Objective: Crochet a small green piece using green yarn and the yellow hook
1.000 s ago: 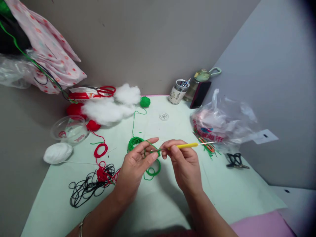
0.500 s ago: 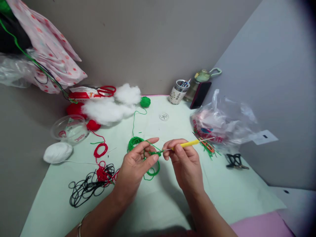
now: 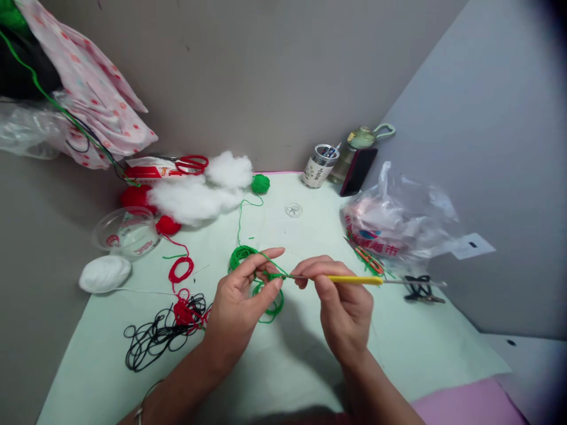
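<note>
Over the green mat (image 3: 287, 366), left hand (image 3: 241, 301) pinches green yarn (image 3: 266, 295) while right hand (image 3: 343, 304) grips the crochet hook (image 3: 354, 280)

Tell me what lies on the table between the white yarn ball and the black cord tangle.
In the head view, only bare green table cover and a thin white strand separate the white yarn ball from the black cord tangle.

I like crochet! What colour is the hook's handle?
Yellow: the crochet hook handle shows best in the head view.
</note>
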{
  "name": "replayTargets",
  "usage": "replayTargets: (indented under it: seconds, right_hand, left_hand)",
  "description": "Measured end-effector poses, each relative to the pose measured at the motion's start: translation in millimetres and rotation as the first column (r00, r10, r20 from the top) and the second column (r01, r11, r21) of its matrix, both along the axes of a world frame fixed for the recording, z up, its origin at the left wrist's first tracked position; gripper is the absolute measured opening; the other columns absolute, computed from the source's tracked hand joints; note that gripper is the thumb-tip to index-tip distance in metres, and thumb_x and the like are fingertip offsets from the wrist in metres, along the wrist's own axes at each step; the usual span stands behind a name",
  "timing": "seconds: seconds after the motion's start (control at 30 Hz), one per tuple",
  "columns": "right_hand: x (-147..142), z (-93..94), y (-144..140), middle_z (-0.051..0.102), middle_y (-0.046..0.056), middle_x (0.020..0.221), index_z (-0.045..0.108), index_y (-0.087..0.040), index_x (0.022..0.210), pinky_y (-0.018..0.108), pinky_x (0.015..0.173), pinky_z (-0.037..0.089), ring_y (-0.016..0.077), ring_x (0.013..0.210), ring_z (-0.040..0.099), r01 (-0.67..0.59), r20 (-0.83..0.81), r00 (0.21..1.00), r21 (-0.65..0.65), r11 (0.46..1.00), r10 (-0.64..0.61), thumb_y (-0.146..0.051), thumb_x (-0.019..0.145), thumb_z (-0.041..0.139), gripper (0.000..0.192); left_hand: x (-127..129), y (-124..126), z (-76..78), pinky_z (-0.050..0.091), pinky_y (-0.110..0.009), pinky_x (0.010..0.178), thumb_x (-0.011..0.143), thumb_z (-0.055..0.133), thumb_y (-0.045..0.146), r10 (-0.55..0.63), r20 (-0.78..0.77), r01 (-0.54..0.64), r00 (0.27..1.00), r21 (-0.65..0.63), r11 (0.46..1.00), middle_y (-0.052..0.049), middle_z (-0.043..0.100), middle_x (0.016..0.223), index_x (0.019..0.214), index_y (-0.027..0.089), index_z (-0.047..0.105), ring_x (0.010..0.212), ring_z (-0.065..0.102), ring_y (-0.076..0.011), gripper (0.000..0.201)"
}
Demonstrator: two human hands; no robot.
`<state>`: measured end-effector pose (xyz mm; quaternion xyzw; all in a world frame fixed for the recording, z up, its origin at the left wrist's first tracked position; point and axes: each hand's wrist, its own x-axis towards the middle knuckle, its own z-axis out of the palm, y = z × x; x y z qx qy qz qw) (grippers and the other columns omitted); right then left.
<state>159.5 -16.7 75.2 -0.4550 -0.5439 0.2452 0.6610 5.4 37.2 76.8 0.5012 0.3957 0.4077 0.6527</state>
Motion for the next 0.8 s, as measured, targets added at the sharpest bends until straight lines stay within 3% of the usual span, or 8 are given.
replayTargets:
  seconds: [0.13,0.27,0.37,0.47,0.53,0.6,0.67,0.8]
  right_hand:
    - [-1.1,5.1,-3.3,0.076,0.006,0.094,0.072,-0.022,0.112,0.036,0.076,0.059,0.0208,0.089,0.071,0.036,0.325,0.943,0.117,0.992,-0.073,-0.009,0.102,0.054,0.024]
    - [-4.7,5.8,-3.9,0.075,0.01,0.095,0.069,-0.019,0.112,0.033,0.071,0.061,0.0201,0.087,0.073,0.07,0.494,0.849,0.248,0.966,-0.188,-0.008,0.102,0.052,0.023]
    - [-7.6,-2.3,-4.8,0.076,0.01,0.097,0.071,-0.02,0.114,0.032,0.069,0.063,0.0197,0.084,0.072,0.118,0.604,0.745,0.301,0.946,-0.285,-0.008,0.101,0.056,0.023]
    - [-8.1,-10.8,-6.9,0.076,0.01,0.105,0.074,-0.022,0.119,0.033,0.074,0.064,0.0218,0.095,0.073,0.134,0.661,0.655,0.374,0.918,-0.365,-0.005,0.097,0.063,0.03]
    - [-6.8,-11.1,-7.4,0.076,0.009,0.107,0.075,-0.024,0.121,0.034,0.076,0.064,0.0221,0.098,0.074,0.138,0.618,0.712,0.342,0.93,-0.333,-0.005,0.097,0.063,0.033]
    - [-5.1,-7.2,-5.7,0.076,0.007,0.101,0.076,-0.025,0.117,0.033,0.074,0.063,0.0204,0.091,0.073,0.16,0.448,0.857,0.238,0.958,-0.255,-0.008,0.1,0.059,0.029]
    - [-4.1,-2.3,-1.5,0.075,0.005,0.091,0.076,-0.024,0.109,0.032,0.068,0.06,0.018,0.08,0.07,0.14,0.175,0.972,0.119,0.983,-0.159,-0.012,0.103,0.056,0.025]
    - [-7.0,-0.7,7.2,0.076,0.005,0.09,0.077,-0.024,0.099,0.031,0.064,0.059,0.0167,0.075,0.068,0.017,-0.121,0.992,-0.001,1.0,-0.017,-0.021,0.104,0.059,0.019]
  left_hand:
    - [0.6,0.3,-3.0,0.05,-0.032,0.088,0.085,0.077,0.018,0.063,-0.058,-0.056,0.996,0.111,0.992,-0.003,0.074,0.105,0.108,0.028,0.082,0.094,0.064,-0.0181,0.026]
    - [2.1,-1.8,-2.3,0.05,-0.031,0.084,0.082,0.077,0.016,0.117,-0.063,-0.107,0.991,0.148,0.983,0.0,0.072,0.095,0.109,0.029,0.082,0.088,0.063,-0.0166,0.03]
    - [3.4,-3.7,2.6,0.049,-0.027,0.081,0.078,0.081,0.016,0.111,0.0,-0.111,0.994,0.037,0.993,0.002,0.067,0.085,0.113,0.029,0.082,0.085,0.061,-0.015,0.038]
    - [3.9,-2.5,7.0,0.047,-0.022,0.07,0.078,0.085,0.022,0.036,0.2,0.009,0.979,-0.224,0.975,0.003,0.062,0.082,0.124,0.028,0.079,0.074,0.056,-0.0112,0.048]
    - [3.4,0.3,8.5,0.045,-0.021,0.066,0.077,0.088,0.026,0.0,0.351,0.147,0.936,-0.392,0.908,0.005,0.056,0.073,0.128,0.024,0.078,0.063,0.047,-0.0082,0.052]
    - [2.6,3.5,9.4,0.047,-0.022,0.071,0.075,0.09,0.026,0.007,0.424,0.209,0.906,-0.462,0.862,0.008,0.046,0.063,0.125,0.019,0.079,0.057,0.037,-0.0064,0.051]
    - [1.8,5.5,10.0,0.048,-0.022,0.074,0.074,0.09,0.024,0.025,0.423,0.187,0.906,-0.454,0.871,0.008,0.047,0.063,0.121,0.019,0.081,0.057,0.034,-0.0056,0.048]
    - [1.8,3.3,9.6,0.04,-0.021,0.062,0.076,0.09,0.025,-0.01,0.358,0.152,0.934,-0.37,0.916,0.002,0.062,0.083,0.121,0.023,0.081,0.064,0.043,-0.0071,0.046]
